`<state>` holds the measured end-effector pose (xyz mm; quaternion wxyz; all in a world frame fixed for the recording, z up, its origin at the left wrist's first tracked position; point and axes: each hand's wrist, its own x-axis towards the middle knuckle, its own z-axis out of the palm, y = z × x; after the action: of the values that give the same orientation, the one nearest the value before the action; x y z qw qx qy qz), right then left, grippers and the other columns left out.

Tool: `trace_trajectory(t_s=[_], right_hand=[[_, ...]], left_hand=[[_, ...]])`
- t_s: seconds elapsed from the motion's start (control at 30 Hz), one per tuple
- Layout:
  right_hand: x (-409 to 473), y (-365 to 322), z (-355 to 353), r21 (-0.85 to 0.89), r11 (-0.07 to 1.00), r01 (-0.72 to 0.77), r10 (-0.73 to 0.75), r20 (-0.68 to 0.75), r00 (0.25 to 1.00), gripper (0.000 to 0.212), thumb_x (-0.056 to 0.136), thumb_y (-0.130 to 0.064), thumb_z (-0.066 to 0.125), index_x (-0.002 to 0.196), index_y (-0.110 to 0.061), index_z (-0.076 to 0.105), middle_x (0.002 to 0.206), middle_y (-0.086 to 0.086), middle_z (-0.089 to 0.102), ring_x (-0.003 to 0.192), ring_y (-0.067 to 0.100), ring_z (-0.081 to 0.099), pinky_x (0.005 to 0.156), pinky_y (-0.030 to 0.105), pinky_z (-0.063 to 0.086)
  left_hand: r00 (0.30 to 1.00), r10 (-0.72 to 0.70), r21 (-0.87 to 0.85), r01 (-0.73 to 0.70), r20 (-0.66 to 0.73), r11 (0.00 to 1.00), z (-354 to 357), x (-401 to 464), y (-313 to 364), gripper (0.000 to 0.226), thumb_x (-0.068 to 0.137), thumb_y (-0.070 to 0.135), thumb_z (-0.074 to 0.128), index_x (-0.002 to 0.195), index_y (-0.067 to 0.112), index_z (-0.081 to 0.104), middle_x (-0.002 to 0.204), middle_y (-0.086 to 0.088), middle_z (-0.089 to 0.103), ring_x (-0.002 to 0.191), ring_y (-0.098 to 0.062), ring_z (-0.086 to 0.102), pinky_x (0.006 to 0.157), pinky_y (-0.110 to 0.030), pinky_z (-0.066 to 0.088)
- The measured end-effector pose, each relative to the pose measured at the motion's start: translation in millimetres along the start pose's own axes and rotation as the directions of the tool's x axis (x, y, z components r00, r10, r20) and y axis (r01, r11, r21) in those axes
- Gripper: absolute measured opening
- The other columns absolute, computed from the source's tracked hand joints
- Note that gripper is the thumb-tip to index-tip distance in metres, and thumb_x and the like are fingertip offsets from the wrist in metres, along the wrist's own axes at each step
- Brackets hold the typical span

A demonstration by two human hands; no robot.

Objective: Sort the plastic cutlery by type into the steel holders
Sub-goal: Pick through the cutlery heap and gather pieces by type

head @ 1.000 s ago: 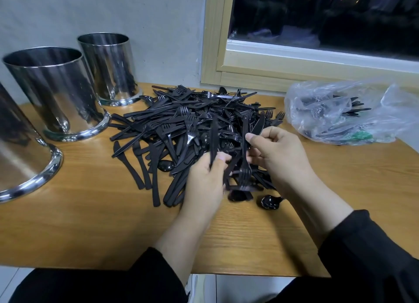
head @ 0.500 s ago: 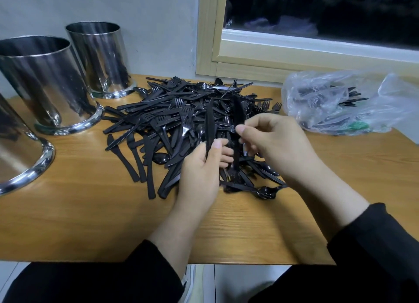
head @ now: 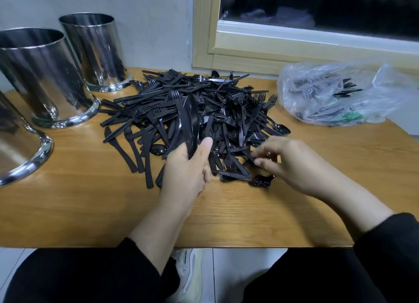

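Black plastic knives (head: 189,123) bunched upright in the left hand (head: 187,169) to drop in one go, right hand (head: 288,164) pinching one more piece from the pile (head: 204,108) (blurry, maybe a knife), steel holders (head: 43,76) waiting well apart at the left.

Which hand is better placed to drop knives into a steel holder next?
Probably the left hand: it already grips a bundle of black plastic knives, on the side of the shiny steel cylindrical holders.
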<state>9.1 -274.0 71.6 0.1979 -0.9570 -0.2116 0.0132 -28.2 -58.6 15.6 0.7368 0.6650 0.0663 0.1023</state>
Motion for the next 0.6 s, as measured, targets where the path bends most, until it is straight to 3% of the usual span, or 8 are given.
trace_trajectory(t_s=[0.13,0.27,0.37,0.47,0.53,0.6], right_hand=[[-20,23,6,-0.07,0.997,0.043,-0.029,0.2,0.979,0.031,0.091,-0.028,0.072,0.122,-0.027,0.069,0.11,-0.014,0.058,0.091,-0.005,0.053,0.079,0.001,0.033],[-28,25,15,-0.051,0.998,0.032,-0.022,0.183,0.983,0.031,0.092,-0.026,0.072,0.122,-0.03,0.069,0.109,-0.016,0.055,0.099,0.003,0.054,0.082,0.001,0.033],[-29,23,18,-0.037,0.998,0.055,-0.051,0.112,0.992,0.014,0.091,-0.024,0.073,0.103,-0.031,0.072,0.1,-0.014,0.056,0.091,0.003,0.056,0.08,0.017,0.042],[-28,22,16,-0.008,0.998,0.061,-0.062,-0.083,0.995,0.008,0.089,-0.021,0.074,0.091,-0.027,0.07,0.088,-0.015,0.059,0.08,-0.006,0.053,0.07,0.02,0.039],[-27,18,9,0.13,0.991,-0.012,0.046,-0.263,0.964,0.005,0.089,-0.02,0.074,0.086,-0.021,0.07,0.075,-0.013,0.062,0.068,-0.004,0.054,0.065,0.022,0.04],[-24,10,0,0.402,0.913,-0.071,0.222,-0.344,0.912,0.007,0.09,-0.017,0.072,0.086,-0.013,0.069,0.062,-0.007,0.063,0.054,0.002,0.053,0.058,0.016,0.041]], left_hand=[[0.999,-0.015,0.048,0.012,0.044,0.999,-6,-7,-4,0.05,0.099,0.042,0.064,0.067,0.004,0.055,0.05,-0.011,0.05,0.042,-0.027,0.046,0.042,-0.027,0.035],[0.997,-0.026,0.059,0.022,0.07,0.998,-4,-11,0,0.034,0.101,0.039,0.062,0.079,0.014,0.057,0.052,-0.009,0.04,0.041,-0.02,0.033,0.042,-0.029,0.027],[0.995,-0.037,0.071,0.031,0.096,0.997,-4,-10,-2,0.045,0.101,0.038,0.062,0.066,0.018,0.042,0.054,-0.005,0.033,0.046,-0.019,0.026,0.047,-0.03,0.022],[0.994,-0.04,0.101,0.029,0.1,0.995,-3,-9,-1,0.052,0.101,0.038,0.061,0.057,0.022,0.039,0.053,0.001,0.031,0.047,-0.019,0.024,0.05,-0.029,0.023],[0.996,-0.03,0.141,0.018,0.084,0.99,0,-10,0,0.056,0.103,0.041,0.056,0.055,0.013,0.049,0.047,0.002,0.037,0.046,-0.018,0.034,0.054,-0.031,0.031],[0.996,0.002,0.199,-0.019,0.084,0.98,7,-11,4,0.056,0.105,0.042,0.051,0.06,0.011,0.065,0.044,0.005,0.05,0.046,-0.015,0.045,0.056,-0.033,0.043]])
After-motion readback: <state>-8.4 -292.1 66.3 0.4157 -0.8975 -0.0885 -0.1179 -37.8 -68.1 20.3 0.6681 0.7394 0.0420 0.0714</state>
